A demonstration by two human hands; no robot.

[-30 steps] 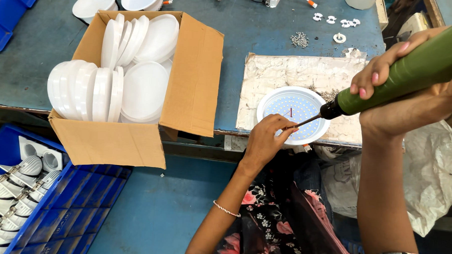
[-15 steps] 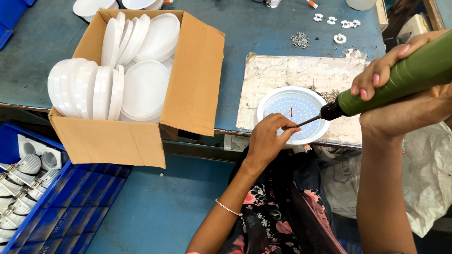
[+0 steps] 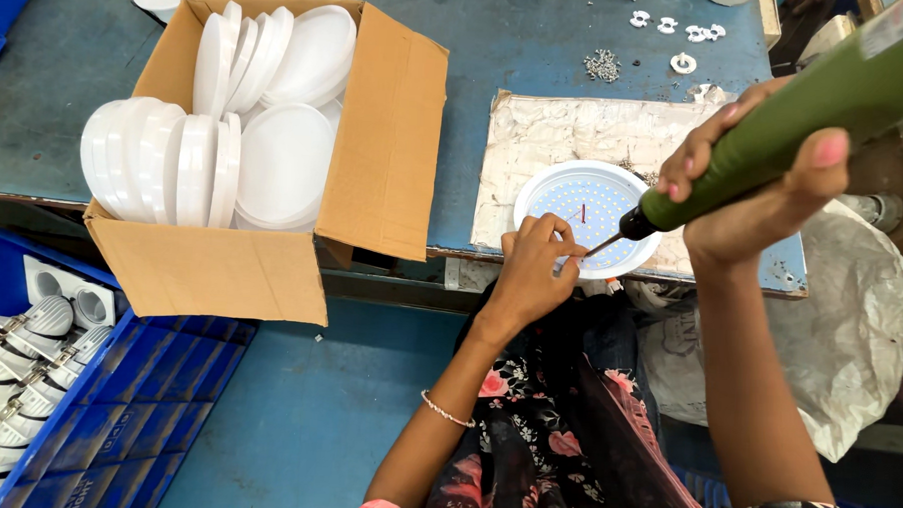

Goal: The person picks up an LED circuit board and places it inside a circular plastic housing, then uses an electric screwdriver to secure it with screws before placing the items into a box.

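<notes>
A round white lamp housing (image 3: 590, 211) with a dotted light board inside lies on a pale worn mat (image 3: 566, 138) at the table's front edge. My left hand (image 3: 531, 272) rests on the housing's near rim, fingertips pinched at the board. My right hand (image 3: 764, 175) grips a green electric screwdriver (image 3: 796, 121), held slanted. Its thin bit (image 3: 602, 246) points down into the housing beside my left fingertips.
An open cardboard box (image 3: 375, 151) full of several white round covers sits at the left of the blue table (image 3: 539, 47). A blue crate (image 3: 95, 422) with white lamp parts stands below left. Loose screws (image 3: 603, 64) and small white clips (image 3: 684, 32) lie at the back. A white plastic bag (image 3: 849, 328) hangs at the right.
</notes>
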